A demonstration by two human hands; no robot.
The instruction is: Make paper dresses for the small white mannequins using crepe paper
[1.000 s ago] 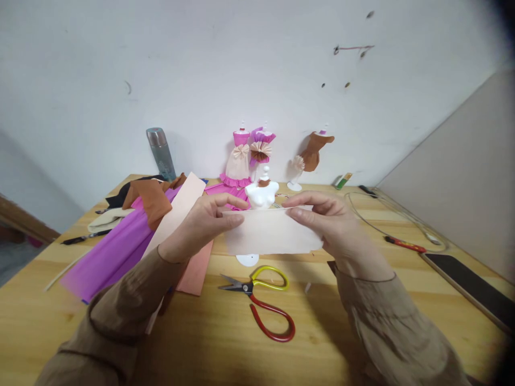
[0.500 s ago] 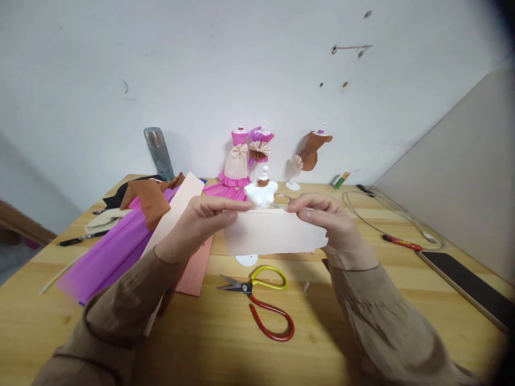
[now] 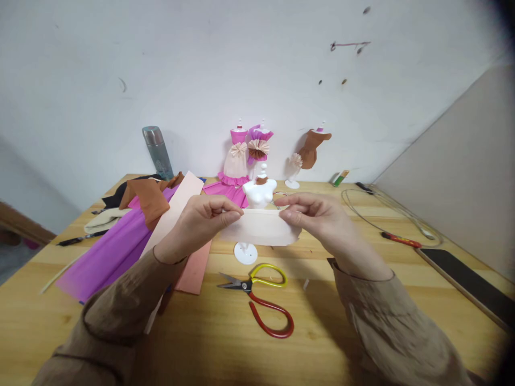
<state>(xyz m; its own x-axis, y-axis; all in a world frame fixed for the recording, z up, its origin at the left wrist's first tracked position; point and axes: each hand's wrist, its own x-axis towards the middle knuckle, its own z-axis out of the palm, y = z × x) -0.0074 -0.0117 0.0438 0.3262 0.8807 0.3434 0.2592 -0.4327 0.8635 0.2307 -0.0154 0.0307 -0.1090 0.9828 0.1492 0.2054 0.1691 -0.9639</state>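
Note:
A pale cream strip of crepe paper (image 3: pixel 259 229) hangs in front of me, its top edge folded over in a narrow band. My left hand (image 3: pixel 205 222) pinches that edge at the left between thumb and fingers. At the right, my right hand (image 3: pixel 317 220) grips the same edge with the thumb in front. Just behind the strip stands a small white mannequin (image 3: pixel 259 193) with a brown band at its neck; the paper hides its lower body, and its round white base (image 3: pixel 245 253) shows below. Yellow-and-red-handled scissors (image 3: pixel 249 289) lie spread on the table under my hands.
Purple crepe paper (image 3: pixel 108 254), brown pieces (image 3: pixel 151 201) and pink strips (image 3: pixel 195 268) pile up at left. Dressed mannequins (image 3: pixel 237 158) stand by the wall near a flask (image 3: pixel 157 153). A cable (image 3: pixel 354 214), red-handled tool (image 3: pixel 401 239) and phone (image 3: pixel 462 279) lie at right.
My right hand moved out along the strip's top edge, then back toward my left hand. The strip now reaches less far right and hangs higher, showing more of the mannequin's base.

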